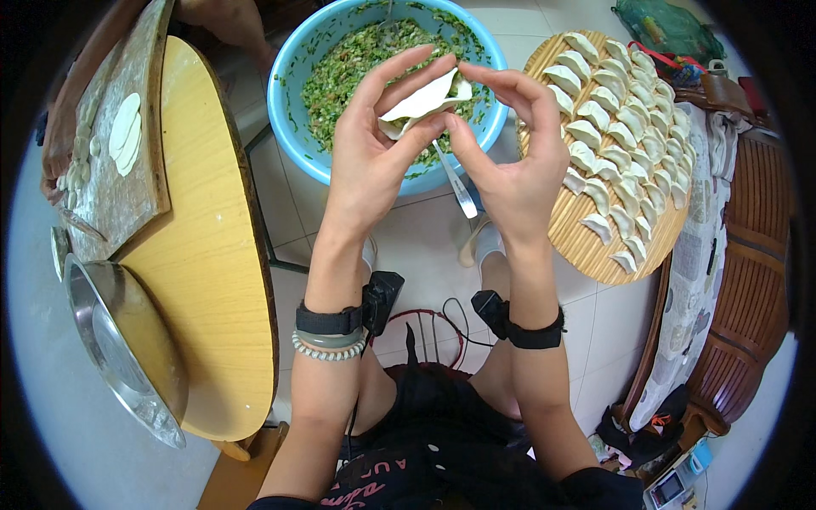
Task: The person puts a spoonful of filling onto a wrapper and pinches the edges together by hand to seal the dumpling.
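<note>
A dumpling wrapper point(417, 99), folded over with some green filling showing at its edges, is held between both hands. My left hand point(376, 127) cups its left end, thumb along the near edge. My right hand point(519, 140) pinches the right end between thumb and fingers. Beneath them stands a light-blue plastic basin point(285, 121) with chopped green filling point(331, 83) inside. A metal spoon point(456, 182) leans over the basin's near rim, its upper part hidden behind my hands. Another utensil point(389, 25) stands in the filling at the far side.
Rows of shaped dumplings point(615, 134) lie on a round woven tray point(574, 236) at right. On the yellow table point(217, 255) at left are a floured board point(134, 197), stacked wrappers point(125, 134), dough pieces point(80, 153) and a steel bowl point(137, 338). Another person's limb point(226, 25) shows at upper left.
</note>
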Tool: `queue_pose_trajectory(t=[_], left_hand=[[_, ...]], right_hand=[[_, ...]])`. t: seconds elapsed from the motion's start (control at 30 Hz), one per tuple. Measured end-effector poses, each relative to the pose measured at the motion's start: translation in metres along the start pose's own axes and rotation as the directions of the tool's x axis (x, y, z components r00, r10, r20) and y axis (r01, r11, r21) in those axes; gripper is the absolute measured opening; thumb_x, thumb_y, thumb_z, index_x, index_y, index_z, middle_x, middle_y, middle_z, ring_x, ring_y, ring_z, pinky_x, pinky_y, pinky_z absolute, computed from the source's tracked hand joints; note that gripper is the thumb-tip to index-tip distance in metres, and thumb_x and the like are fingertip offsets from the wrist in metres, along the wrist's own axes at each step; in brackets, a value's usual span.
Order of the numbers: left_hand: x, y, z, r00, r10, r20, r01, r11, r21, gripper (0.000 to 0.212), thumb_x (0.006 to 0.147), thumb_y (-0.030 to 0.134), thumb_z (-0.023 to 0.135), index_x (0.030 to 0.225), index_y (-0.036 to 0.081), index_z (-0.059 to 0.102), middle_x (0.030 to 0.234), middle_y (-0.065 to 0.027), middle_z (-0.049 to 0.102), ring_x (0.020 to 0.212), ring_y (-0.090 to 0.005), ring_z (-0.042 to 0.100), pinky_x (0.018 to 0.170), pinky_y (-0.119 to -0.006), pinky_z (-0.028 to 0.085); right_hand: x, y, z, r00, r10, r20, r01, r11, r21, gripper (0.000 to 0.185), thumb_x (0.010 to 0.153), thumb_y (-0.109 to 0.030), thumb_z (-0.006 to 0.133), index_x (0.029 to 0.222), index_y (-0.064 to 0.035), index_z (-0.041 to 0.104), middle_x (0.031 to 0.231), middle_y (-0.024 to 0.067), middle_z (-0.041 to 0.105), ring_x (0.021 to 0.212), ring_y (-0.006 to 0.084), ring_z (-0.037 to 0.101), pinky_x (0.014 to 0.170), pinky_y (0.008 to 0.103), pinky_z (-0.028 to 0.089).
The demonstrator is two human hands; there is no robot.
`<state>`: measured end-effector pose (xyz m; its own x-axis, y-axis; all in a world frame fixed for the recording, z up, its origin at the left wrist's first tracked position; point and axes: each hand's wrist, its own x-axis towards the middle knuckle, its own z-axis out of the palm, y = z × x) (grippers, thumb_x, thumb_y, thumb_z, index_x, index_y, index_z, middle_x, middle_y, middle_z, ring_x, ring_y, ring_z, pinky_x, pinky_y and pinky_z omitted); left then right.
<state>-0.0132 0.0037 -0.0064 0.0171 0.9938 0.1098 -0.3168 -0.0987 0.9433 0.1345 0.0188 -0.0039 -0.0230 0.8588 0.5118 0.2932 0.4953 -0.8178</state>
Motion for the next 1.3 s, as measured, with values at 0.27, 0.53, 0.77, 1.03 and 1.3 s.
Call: queue_pose_trajectory(t=[0.27,0.53,0.77,1.03,1.3], left_hand=[[-0.001,0.001,0.001,1.000,-0.014,-0.019,0.014,1.000,-0.014,0.058,0.089,-0.004,0.066,0.144,0.002,0.045,0.138,-0.0175,0.060,0.122,-0.0212,0.061,0.101,-0.032,0.052],[-0.001,-0.001,0.000,1.000,-0.008,-0.016,0.008,1.000,-0.005,0.055,0.091,-0.003,0.065,0.142,0.002,0.046,0.135,-0.0169,0.063,0.121,-0.0193,0.061,0.099,-0.029,0.052],[0.000,-0.002,0.000,1.000,0.011,-0.010,-0.012,1.000,-0.005,0.053,0.092,-0.002,0.064,0.142,0.002,0.047,0.135,-0.0177,0.063,0.122,-0.0198,0.061,0.099,-0.030,0.053],[-0.001,0.001,0.002,0.998,-0.053,-0.041,0.046,0.984,-0.170,0.033,0.098,0.008,0.063,0.127,-0.001,0.052,0.134,-0.0211,0.061,0.119,-0.0243,0.062,0.100,-0.036,0.056],[-0.002,-0.004,0.003,1.000,0.000,-0.021,-0.002,0.997,-0.076,0.028,0.103,0.017,0.057,0.126,0.001,0.052,0.135,-0.0168,0.058,0.121,-0.0247,0.061,0.103,-0.038,0.054]], right_hand=[[-0.001,-0.001,0.000,1.000,0.008,0.012,-0.008,1.000,0.021,0.042,0.076,-0.007,0.080,0.113,-0.0023,0.061,0.109,0.0096,0.071,0.105,0.0208,0.070,0.092,0.0321,0.054],[-0.003,0.001,0.001,1.000,0.004,0.012,-0.004,0.999,0.053,0.040,0.077,-0.005,0.080,0.112,-0.0011,0.062,0.106,0.0102,0.071,0.101,0.0205,0.072,0.088,0.0308,0.056],[-0.001,-0.001,-0.001,0.999,0.010,0.030,-0.011,1.000,0.028,0.034,0.078,-0.006,0.079,0.109,-0.0013,0.065,0.107,0.0108,0.071,0.099,0.0201,0.072,0.087,0.0302,0.056],[0.005,0.006,-0.013,0.997,0.077,0.006,-0.077,0.990,0.116,0.041,0.080,-0.011,0.081,0.119,-0.0020,0.070,0.127,0.0145,0.067,0.121,0.0242,0.062,0.106,0.0371,0.045],[-0.006,0.017,-0.003,0.950,0.312,0.033,-0.309,0.913,0.266,0.034,0.078,-0.019,0.085,0.108,-0.0055,0.078,0.127,0.0181,0.067,0.121,0.0261,0.062,0.106,0.0383,0.044]])
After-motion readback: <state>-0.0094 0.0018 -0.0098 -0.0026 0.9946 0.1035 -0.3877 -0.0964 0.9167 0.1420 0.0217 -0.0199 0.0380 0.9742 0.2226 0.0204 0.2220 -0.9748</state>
